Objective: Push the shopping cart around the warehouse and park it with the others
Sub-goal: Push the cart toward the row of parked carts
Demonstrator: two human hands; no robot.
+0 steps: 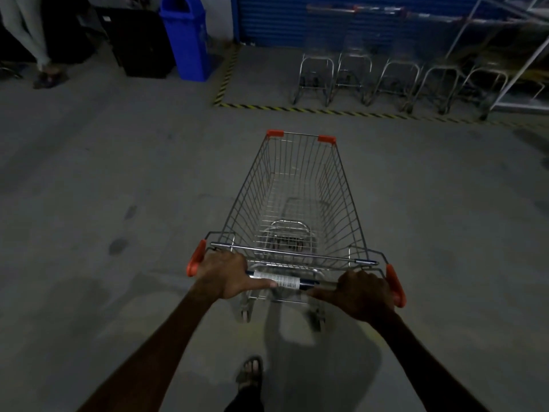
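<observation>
An empty wire shopping cart (300, 185) with orange corner caps stands on the concrete floor straight ahead of me. My left hand (228, 273) grips the left end of its handle bar (297, 283), thumb lying along the bar. My right hand (364, 294) grips the right end beside the orange end cap. A row of several parked carts (386, 81) stands at the far right, in front of a blue roller shutter, inside a bay marked by yellow-black floor tape (326, 110). My cart points toward that bay, some way short of the tape.
A blue bin (187, 37) and a black case (142, 43) stand at the far left of the bay. Another person's legs (38, 40) are at the top left. A white metal frame (517, 63) rises at the far right. My sandalled foot (251, 371) shows below.
</observation>
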